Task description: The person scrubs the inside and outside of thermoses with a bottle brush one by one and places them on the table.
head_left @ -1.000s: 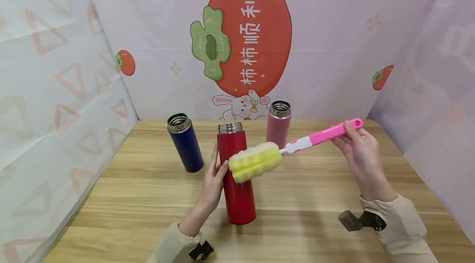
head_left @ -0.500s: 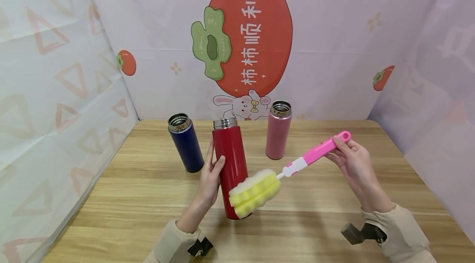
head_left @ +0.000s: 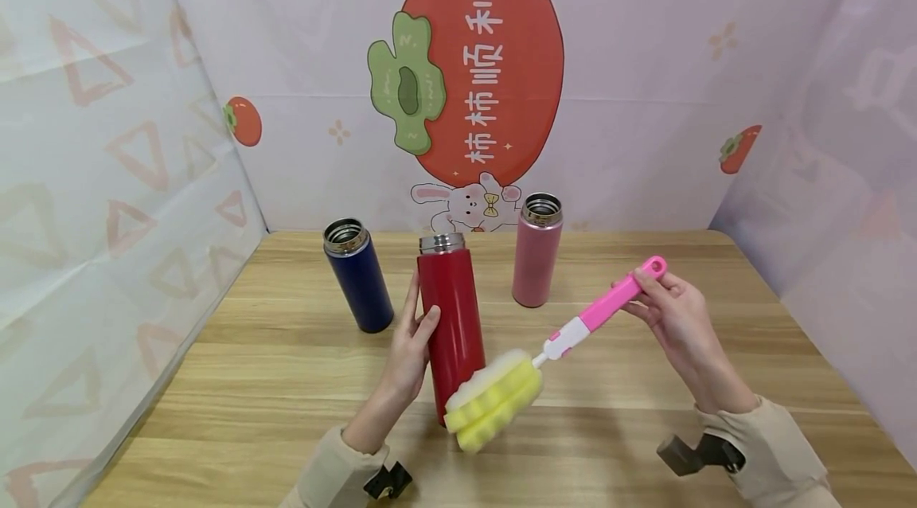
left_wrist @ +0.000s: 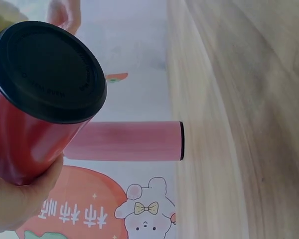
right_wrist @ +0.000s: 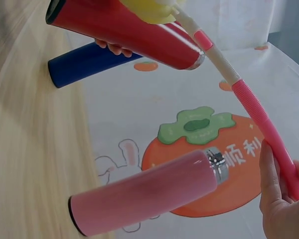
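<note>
My left hand (head_left: 408, 357) grips a tall red thermos bottle (head_left: 450, 309) around its side; its steel neck is uncapped. In the left wrist view the bottle's black base (left_wrist: 49, 72) shows, raised off the table and tilted. My right hand (head_left: 677, 325) pinches the pink handle of a bottle brush (head_left: 609, 307) near its hanging-hole end. The brush's yellow and white sponge head (head_left: 494, 400) points down to the left and overlaps the lower part of the red bottle in the head view. Fingers of the left hand (right_wrist: 112, 48) wrap under the bottle in the right wrist view.
A dark blue bottle (head_left: 361, 285) without a lid stands at the left on the wooden table (head_left: 272, 381). Behind and to the right stands a lidless pink bottle (head_left: 537, 261). A printed cloth backdrop (head_left: 630, 94) rises along the table's back edge and sides.
The brush has come down and slightly left, its sponge head dropping from the red bottle's middle to its lower end. The red bottle shifted left and up, then partly back.
</note>
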The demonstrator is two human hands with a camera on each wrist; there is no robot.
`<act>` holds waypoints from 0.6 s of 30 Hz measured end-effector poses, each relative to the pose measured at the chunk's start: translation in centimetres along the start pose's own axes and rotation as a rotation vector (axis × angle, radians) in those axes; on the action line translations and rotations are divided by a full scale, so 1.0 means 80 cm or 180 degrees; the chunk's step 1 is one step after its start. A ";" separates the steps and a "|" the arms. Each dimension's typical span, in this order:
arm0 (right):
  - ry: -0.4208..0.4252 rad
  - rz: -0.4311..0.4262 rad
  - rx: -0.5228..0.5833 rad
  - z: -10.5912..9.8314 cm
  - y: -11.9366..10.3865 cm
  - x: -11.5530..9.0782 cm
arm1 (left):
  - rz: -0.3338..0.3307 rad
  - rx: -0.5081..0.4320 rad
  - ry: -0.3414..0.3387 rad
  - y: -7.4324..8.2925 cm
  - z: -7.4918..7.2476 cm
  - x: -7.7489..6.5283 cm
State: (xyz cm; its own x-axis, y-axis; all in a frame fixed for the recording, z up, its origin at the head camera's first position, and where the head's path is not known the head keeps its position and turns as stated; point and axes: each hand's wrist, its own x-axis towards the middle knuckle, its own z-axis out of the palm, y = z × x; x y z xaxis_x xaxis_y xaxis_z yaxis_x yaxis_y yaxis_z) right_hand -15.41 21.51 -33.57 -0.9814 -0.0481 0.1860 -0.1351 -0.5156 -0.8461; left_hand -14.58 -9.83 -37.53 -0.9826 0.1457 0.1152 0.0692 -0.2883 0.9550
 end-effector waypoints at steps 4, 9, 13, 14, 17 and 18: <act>0.0125 -0.0051 0.0111 0.006 -0.006 0.005 | -0.0031 0.0027 -0.0064 -0.003 0.002 -0.002; 0.0343 -0.0075 0.0268 0.009 -0.018 0.013 | -0.0031 0.0078 -0.0100 -0.006 0.002 -0.005; 0.0454 -0.0089 0.0521 0.010 -0.027 0.021 | -0.0047 0.0141 -0.0097 -0.009 0.002 -0.006; 0.0477 -0.0101 0.0576 0.010 -0.029 0.022 | -0.0055 0.0148 -0.0100 -0.009 0.002 -0.006; 0.0527 -0.0179 0.0733 0.010 -0.035 0.028 | -0.0109 0.0151 -0.0109 -0.011 0.002 -0.008; 0.0545 -0.0211 0.0765 0.010 -0.036 0.029 | -0.0127 0.0154 -0.0119 -0.011 0.002 -0.009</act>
State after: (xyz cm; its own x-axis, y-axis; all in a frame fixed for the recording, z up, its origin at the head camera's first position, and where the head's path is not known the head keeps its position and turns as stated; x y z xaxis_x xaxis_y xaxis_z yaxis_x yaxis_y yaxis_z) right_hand -17.20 22.20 -30.26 -0.9830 0.1267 0.1326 -0.1833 -0.7014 -0.6888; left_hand -13.93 -9.49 -38.40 -0.9777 0.1916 0.0859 0.0392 -0.2355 0.9711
